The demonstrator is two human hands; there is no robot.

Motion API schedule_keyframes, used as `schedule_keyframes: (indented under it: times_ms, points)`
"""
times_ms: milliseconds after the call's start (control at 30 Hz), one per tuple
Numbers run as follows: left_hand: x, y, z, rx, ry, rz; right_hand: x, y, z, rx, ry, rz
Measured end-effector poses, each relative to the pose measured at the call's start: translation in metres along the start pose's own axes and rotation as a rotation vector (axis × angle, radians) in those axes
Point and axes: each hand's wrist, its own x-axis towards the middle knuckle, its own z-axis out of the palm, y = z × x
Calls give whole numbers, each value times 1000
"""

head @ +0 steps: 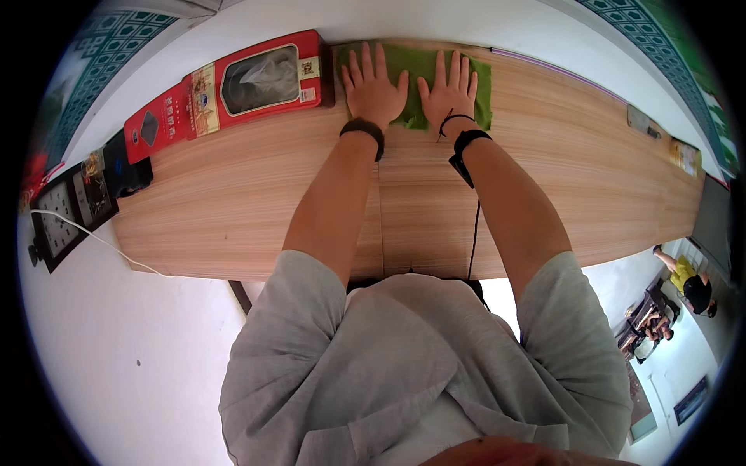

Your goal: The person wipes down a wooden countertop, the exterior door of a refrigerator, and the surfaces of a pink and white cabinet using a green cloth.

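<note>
A green cloth point(412, 64) lies spread on the wood-grain tabletop point(419, 192), close to the wall. Flat on its left part rests my left hand point(375, 90), palm down with the fingers spread. My right hand point(449, 93) lies palm down on the right part, its fingers also apart. Dark bands circle both wrists, and a black cord hangs from near the right wrist. Neither hand grips the cloth. The cloth's surface beneath the palms is hidden.
Left of the cloth stands a red box point(262, 81) with a clear window. Farther left are a black item point(125, 166) and a dark-framed clock point(58, 215). A metal plate point(641, 121) and a small container point(685, 156) sit at the right. Other people are in the background at right.
</note>
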Motion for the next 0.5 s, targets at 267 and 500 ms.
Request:
schedule_keyframes:
  times_ms: [267, 500]
  points:
    - [-20, -14, -2, -3, -18, 42, -16, 6, -20, 36, -145, -80]
    - [-167, -12, -6, 44, -119, 108, -133, 18, -21, -77, -177, -304]
